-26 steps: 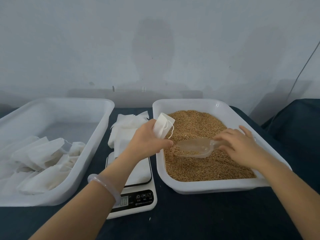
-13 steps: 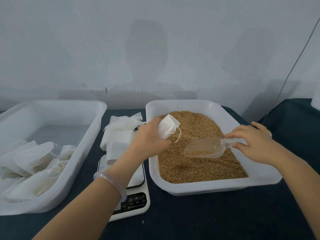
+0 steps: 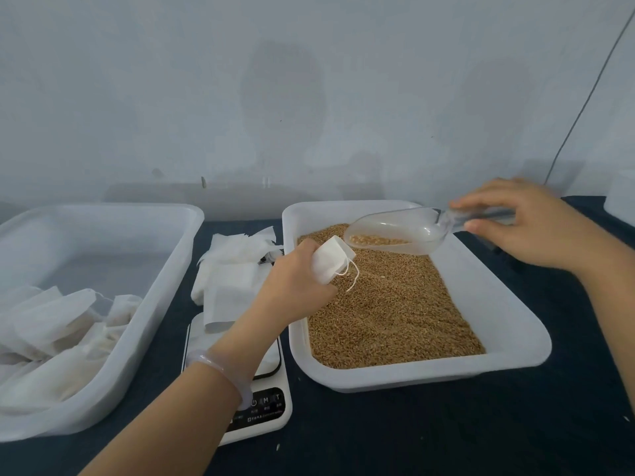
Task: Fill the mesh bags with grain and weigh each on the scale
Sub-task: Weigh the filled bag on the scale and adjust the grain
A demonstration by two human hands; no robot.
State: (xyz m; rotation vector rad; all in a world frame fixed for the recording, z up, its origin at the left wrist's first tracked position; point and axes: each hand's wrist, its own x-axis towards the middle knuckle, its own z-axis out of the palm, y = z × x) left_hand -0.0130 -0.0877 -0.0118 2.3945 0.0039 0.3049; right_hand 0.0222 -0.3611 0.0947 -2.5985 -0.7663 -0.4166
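left hand [image 3: 295, 286] curls round the mesh bag [image 3: 330, 258], over the grain [image 3: 395, 310]; right hand [image 3: 525, 225] pinches the scoop [image 3: 395, 231] handle, tip just beside bag mouth. bag prob light & floppy (drawstring [image 3: 354, 275] dangles), so best held at rim to stay open.

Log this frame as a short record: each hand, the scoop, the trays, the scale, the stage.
left hand: grips a small white mesh bag over the grain tray
right hand: holds the clear scoop by its handle, above the grain, lip near the bag
scoop load: a little grain
scale: between the trays, partly hidden by the left forearm
spare bags: piled behind the scale
left tray: white bags heaped at its near end
stage: grain scooped, not yet poured into the bag
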